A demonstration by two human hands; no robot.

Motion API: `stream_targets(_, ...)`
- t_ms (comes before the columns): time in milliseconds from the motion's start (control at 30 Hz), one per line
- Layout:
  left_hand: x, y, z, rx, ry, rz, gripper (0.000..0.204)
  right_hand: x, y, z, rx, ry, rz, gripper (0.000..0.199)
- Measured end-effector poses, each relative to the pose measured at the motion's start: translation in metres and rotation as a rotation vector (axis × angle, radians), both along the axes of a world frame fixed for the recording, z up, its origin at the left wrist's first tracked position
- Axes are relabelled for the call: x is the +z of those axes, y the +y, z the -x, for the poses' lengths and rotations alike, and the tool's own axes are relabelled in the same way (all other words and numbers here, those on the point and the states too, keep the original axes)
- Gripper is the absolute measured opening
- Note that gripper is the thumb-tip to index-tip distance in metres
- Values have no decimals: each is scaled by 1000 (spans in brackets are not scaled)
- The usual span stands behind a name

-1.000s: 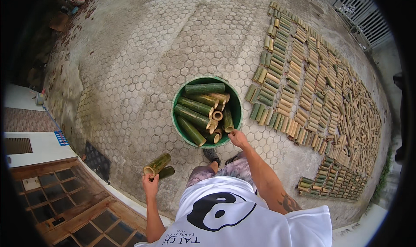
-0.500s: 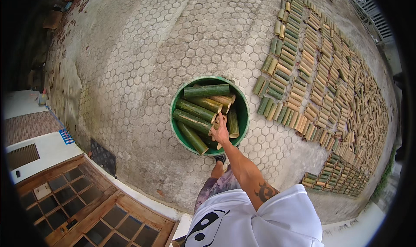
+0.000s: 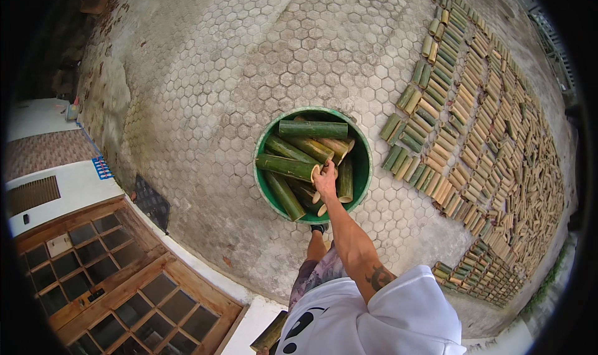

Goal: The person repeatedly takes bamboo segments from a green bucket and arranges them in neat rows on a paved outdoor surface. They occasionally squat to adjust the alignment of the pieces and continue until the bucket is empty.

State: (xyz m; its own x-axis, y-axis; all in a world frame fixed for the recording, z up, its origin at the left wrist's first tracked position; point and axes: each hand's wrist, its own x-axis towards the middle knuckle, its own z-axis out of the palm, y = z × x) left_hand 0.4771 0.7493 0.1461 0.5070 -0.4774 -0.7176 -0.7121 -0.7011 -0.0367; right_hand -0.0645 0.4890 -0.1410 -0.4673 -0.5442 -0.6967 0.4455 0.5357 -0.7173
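A round green tub (image 3: 366, 179) in front of me holds several cut bamboo pieces, mostly green with pale open ends. My right hand (image 3: 325, 182) reaches into it, its fingers closed round the end of one bamboo piece (image 3: 285, 167), the thumb near the cut rim. Another green piece (image 3: 313, 129) lies across the tub's far side. At the lower edge, beside my white shirt, a separate bamboo piece (image 3: 270, 331) juts out. Only a sliver of my left hand (image 3: 265, 351) shows under it, gripping it; the rest is hidden.
Rows of bamboo pieces (image 3: 430, 124) cover the ground on the right, turning into a dense spread farther right. Hexagonal pavers (image 3: 212, 105) surround the tub. Wooden doors with glass panes (image 3: 124, 286) and a dark mat (image 3: 151, 202) are at the left.
My right hand has closed on a bamboo piece in the tub, and that piece has shifted upward and right. More of the piece at my left side now shows.
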Motion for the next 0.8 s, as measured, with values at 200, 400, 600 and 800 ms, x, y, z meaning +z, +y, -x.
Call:
stream_targets(200, -14, -6, -5, -43, 36, 39, 39, 16, -11, 15, -91, -358, -117, 75)
stream_targets(400, -38, -26, -23, -100, 109, 118, 42, 36, -17, 3, -62, -180, -150, 84)
stream_targets(600, -57, -28, -81, -141, 179, 227, 46, 99, -10, -45, -208, 28, -41, 81)
stream_targets(800, -91, -55, -131, -126, 247, 332, 45, 164, 88, -36, 36, 636, 118, 67)
